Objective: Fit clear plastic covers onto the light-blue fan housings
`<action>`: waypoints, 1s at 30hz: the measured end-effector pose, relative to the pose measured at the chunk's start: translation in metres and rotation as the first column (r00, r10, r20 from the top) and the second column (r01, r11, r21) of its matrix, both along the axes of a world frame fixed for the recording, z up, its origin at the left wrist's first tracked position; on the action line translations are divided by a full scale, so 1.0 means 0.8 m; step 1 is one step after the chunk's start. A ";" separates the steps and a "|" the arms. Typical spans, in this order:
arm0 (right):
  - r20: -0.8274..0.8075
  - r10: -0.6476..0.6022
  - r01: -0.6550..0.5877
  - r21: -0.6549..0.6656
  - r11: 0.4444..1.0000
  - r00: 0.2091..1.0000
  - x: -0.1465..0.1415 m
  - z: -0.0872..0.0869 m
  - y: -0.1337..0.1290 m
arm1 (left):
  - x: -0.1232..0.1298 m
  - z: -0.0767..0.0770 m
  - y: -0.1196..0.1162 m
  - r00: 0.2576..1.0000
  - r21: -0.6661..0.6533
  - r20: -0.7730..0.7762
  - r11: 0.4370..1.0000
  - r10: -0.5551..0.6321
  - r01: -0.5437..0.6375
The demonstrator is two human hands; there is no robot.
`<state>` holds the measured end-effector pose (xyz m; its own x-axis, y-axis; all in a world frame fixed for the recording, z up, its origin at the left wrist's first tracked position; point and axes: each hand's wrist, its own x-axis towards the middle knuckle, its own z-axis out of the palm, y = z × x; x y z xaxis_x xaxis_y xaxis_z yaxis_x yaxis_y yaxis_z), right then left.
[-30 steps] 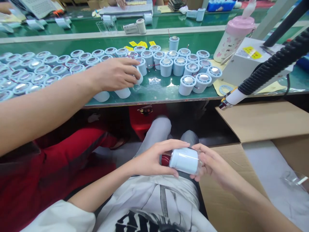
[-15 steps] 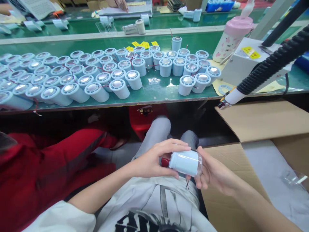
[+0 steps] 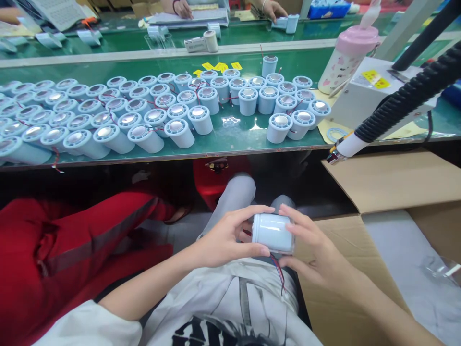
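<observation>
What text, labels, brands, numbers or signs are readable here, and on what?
None legible.
Yellow stickers on the white machine: too blurred.
Yellow labels on the green bench: too small.
Printed sheet, top left: too blurred.
Small carton, far side: too small.
Shirt: bold black print, no word legible.
Held blue cylinder: no print visible.

LIVE: the person's hands (image 3: pixel 225 239) mask parts of the blue cylinder (image 3: pixel 271 229) | front-left cylinder (image 3: pixel 27 151) sliced by the left edge! | black hose (image 3: pixel 403 98) runs off right | printed sheet (image 3: pixel 57 15) up top: blurred, unreadable
</observation>
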<state>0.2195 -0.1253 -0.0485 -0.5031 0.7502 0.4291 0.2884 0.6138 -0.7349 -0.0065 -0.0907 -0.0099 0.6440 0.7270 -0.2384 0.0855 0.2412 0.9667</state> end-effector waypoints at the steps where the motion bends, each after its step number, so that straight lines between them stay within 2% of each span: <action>1: 0.041 0.012 -0.015 0.082 0.997 0.999 -0.001 0.000 0.001 | 0.000 0.000 0.000 1.000 -0.003 -0.003 1.000 -0.001 0.001; 3: 0.082 -0.017 0.004 0.151 0.988 0.996 -0.004 -0.001 0.002 | 0.002 -0.002 0.000 1.000 -0.001 -0.019 1.000 0.003 -0.003; 5: 0.093 -0.073 0.061 0.128 0.990 0.993 -0.006 0.000 0.000 | 0.004 -0.005 0.000 1.000 -0.003 -0.031 1.000 0.006 -0.006; 8: 0.085 -0.137 0.139 -0.015 0.990 0.987 -0.004 0.002 -0.005 | 0.006 -0.008 0.000 0.999 -0.012 -0.030 1.000 -0.014 0.013; 11: 0.056 -0.137 0.146 -0.222 0.964 0.989 0.002 0.006 -0.008 | 0.003 -0.007 -0.001 0.998 0.028 -0.050 0.999 -0.033 0.035; 13: -0.003 -0.113 0.104 -0.363 0.926 0.994 0.004 0.006 -0.008 | -0.001 -0.005 0.000 0.996 0.061 -0.048 0.996 -0.069 0.072; 15: -0.109 -0.118 0.048 -0.501 0.864 0.987 0.004 0.005 -0.007 | -0.006 -0.003 0.002 0.993 0.136 -0.034 0.984 -0.109 0.113; 18: -0.324 -0.162 -0.114 -0.685 0.719 0.932 0.000 0.003 -0.005 | -0.012 -0.004 0.005 0.991 0.261 -0.011 0.956 -0.134 0.132; 20: -0.419 -0.194 -0.223 -0.757 0.614 0.887 -0.003 0.003 -0.005 | -0.014 -0.006 0.005 0.989 0.211 0.021 0.967 -0.148 0.140; 22: -0.434 -0.225 -0.257 -0.798 0.545 0.872 -0.004 0.004 -0.006 | -0.013 -0.009 0.005 0.987 0.084 0.055 0.986 -0.150 0.145; 27: -0.328 -0.260 -0.172 -0.859 0.483 0.908 0.002 0.003 -0.007 | -0.011 -0.011 0.004 0.988 -0.106 0.086 0.985 -0.127 0.136; 30: -0.293 -0.262 -0.150 -0.878 0.454 0.919 0.000 -0.007 -0.006 | -0.011 -0.021 0.001 0.989 -0.198 0.088 0.971 -0.121 0.137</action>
<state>0.2191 -0.1302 -0.0544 -0.4192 0.8381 -0.3491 -0.0940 -0.4226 -0.9014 -0.0149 -0.0903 -0.0267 0.7507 0.5781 -0.3198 0.0578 0.4247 0.9035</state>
